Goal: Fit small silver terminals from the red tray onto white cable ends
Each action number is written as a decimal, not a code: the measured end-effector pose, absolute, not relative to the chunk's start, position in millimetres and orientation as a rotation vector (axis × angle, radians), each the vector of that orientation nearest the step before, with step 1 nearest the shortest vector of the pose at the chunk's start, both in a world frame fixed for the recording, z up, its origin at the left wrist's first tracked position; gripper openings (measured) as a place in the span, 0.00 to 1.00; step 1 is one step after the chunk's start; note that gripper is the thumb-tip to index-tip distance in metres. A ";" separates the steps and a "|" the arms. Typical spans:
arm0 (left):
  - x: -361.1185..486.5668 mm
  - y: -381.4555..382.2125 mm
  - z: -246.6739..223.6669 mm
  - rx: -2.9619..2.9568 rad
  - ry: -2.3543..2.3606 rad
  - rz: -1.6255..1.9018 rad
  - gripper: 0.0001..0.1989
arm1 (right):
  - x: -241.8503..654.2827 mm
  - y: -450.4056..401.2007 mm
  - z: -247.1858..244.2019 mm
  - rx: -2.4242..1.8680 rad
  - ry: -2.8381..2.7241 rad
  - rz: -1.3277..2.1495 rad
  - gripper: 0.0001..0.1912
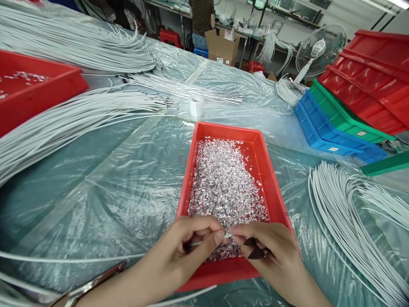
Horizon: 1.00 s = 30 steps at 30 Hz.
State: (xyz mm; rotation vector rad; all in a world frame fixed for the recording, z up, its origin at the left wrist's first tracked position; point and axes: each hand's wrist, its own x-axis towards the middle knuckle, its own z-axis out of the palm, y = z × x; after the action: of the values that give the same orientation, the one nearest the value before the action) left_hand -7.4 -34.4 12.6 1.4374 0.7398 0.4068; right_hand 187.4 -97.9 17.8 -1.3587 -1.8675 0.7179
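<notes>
Over the near end of a red tray (pixel 277 187), my left hand (pixel 198 243) pinches a thin white cable (pixel 227 235) close to its end. The fingertips of my right hand (pixel 266 245) close on the tip of that cable, just right of the left fingers. Tucked in the right palm is a dark tool (pixel 255 249) with two brown ends showing; the rest of it is hidden by the fingers. Beneath both hands, many small silvery scraps (pixel 223 179) fill most of the tray's floor.
Bundles of white cable lie left (pixel 79 119) and right (pixel 348 221). Beyond the tray stands a white roll (pixel 196 105). Another red tray (pixel 64 85) is at left; stacked crates (pixel 338 115) and a fan (pixel 319 49) are back right. A person (pixel 202 19) is behind.
</notes>
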 end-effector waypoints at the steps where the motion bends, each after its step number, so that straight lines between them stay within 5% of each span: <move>1: -7.2 -33.9 13.0 1.435 0.737 0.401 0.16 | 187.9 -97.5 18.0 -1.353 -1.892 0.729 0.15; 15: -6.3 -34.4 11.9 1.714 0.776 0.314 0.15 | 187.4 -94.3 20.7 -1.347 -1.871 0.744 0.11; 30: -9.6 -34.1 1.0 1.823 0.684 0.345 0.08 | 193.8 -89.9 19.5 -1.428 -1.622 1.344 0.07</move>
State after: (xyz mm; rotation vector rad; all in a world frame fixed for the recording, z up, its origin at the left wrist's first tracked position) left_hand -9.6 -34.1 1.0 1.8227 0.6842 0.3445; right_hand 193.8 -89.9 19.5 -1.4278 -1.6224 1.3443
